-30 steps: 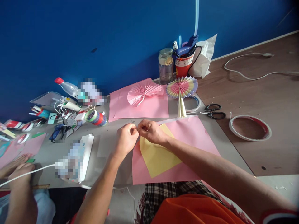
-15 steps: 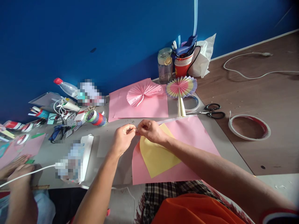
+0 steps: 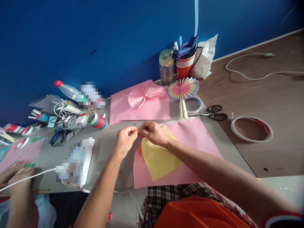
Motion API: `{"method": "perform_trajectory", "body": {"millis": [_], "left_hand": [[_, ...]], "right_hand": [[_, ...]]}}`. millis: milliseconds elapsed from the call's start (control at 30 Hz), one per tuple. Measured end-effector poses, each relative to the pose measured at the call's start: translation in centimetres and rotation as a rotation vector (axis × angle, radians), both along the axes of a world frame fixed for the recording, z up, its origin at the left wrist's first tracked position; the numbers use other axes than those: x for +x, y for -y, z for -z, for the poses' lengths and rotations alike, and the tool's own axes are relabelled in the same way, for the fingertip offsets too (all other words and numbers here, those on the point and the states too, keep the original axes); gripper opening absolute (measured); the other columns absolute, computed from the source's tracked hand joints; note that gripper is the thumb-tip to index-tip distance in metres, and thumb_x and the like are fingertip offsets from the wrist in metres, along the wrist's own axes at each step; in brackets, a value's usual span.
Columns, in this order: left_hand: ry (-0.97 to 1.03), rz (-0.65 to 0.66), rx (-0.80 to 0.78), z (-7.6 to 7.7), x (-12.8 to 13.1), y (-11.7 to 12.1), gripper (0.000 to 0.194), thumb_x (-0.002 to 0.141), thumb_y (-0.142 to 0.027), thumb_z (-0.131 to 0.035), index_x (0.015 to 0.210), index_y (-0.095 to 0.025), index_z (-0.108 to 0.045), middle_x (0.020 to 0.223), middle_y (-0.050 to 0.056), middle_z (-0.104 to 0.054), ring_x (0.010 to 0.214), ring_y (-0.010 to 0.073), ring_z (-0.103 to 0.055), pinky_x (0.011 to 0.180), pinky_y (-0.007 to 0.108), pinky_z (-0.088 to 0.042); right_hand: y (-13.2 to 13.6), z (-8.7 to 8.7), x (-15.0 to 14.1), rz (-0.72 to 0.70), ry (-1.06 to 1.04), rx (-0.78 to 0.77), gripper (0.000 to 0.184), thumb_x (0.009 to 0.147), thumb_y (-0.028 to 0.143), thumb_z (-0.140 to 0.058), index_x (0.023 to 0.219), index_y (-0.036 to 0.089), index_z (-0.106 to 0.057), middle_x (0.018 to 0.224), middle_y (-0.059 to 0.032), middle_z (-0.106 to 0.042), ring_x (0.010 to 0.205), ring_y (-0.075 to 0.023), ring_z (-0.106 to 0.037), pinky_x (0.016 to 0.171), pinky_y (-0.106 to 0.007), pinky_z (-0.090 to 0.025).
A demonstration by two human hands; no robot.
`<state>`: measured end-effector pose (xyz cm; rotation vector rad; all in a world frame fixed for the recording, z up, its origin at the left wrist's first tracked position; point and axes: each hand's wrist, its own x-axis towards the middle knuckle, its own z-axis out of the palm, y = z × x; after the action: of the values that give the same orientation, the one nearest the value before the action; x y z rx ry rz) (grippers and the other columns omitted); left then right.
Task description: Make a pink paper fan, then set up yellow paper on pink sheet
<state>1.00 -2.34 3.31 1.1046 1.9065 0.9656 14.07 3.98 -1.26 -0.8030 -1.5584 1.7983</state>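
My left hand (image 3: 125,141) and my right hand (image 3: 152,133) meet fingertip to fingertip above the grey table (image 3: 111,148). Both are closed in a pinch on the near end of a thin pale strip (image 3: 177,121) that runs off to the right towards the scissors. Under my right wrist lies a yellow paper sheet (image 3: 159,160) on top of a pink sheet (image 3: 190,139). Behind my hands a folded pink paper fan (image 3: 145,94) rests on another pink sheet (image 3: 142,109), and a rainbow paper fan (image 3: 183,88) lies beside it.
Black scissors (image 3: 215,112) and two tape rolls (image 3: 251,128) lie to the right. A red cup (image 3: 184,66) with a blue glue gun and a jar (image 3: 166,66) stand by the blue wall. Tape rolls (image 3: 97,120), a bottle (image 3: 66,89) and clutter fill the left. Another person's hands (image 3: 16,172) rest at bottom left.
My left hand has slid slightly left and opened a small gap from my right hand, with the pinch on the strip kept. The view has shifted a little.
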Motion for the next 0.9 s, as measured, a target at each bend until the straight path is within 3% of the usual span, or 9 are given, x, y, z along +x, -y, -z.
{"method": "perform_trajectory", "body": {"millis": [200, 567, 900], "left_hand": [[0.004, -0.005, -0.016, 0.11, -0.13, 0.11, 0.015, 0.067, -0.028, -0.059, 0.073, -0.015, -0.064, 0.068, 0.001, -0.066, 0.069, 0.0143, -0.059, 0.066, 0.023, -0.044], [-0.069, -0.029, -0.032, -0.03, 0.17, 0.02, 0.015, 0.064, -0.028, -0.056, 0.07, -0.015, -0.061, 0.061, -0.003, -0.058, 0.055, 0.0087, -0.046, 0.053, 0.019, -0.035], [-0.168, 0.008, -0.012, 0.34, 0.18, -0.03, 0.012, 0.066, -0.027, -0.052, 0.07, -0.017, -0.058, 0.063, -0.003, -0.057, 0.058, 0.0094, -0.047, 0.057, 0.02, -0.038]], "right_hand": [[0.05, -0.19, 0.04, -0.016, -0.016, -0.02, 0.006, 0.07, 0.016, -0.053, 0.069, 0.016, -0.059, 0.066, 0.0003, -0.065, 0.065, -0.0121, -0.062, 0.061, -0.021, -0.048], [-0.02, -0.58, 0.09, -0.023, -0.009, -0.05, 0.004, 0.069, 0.016, -0.055, 0.067, 0.016, -0.058, 0.063, 0.0012, -0.064, 0.061, -0.0108, -0.06, 0.058, -0.02, -0.045], [-0.02, 0.12, -0.02, -0.028, -0.026, -0.02, 0.005, 0.07, 0.016, -0.054, 0.068, 0.016, -0.059, 0.064, 0.0008, -0.064, 0.064, -0.0126, -0.062, 0.061, -0.022, -0.048]]}}
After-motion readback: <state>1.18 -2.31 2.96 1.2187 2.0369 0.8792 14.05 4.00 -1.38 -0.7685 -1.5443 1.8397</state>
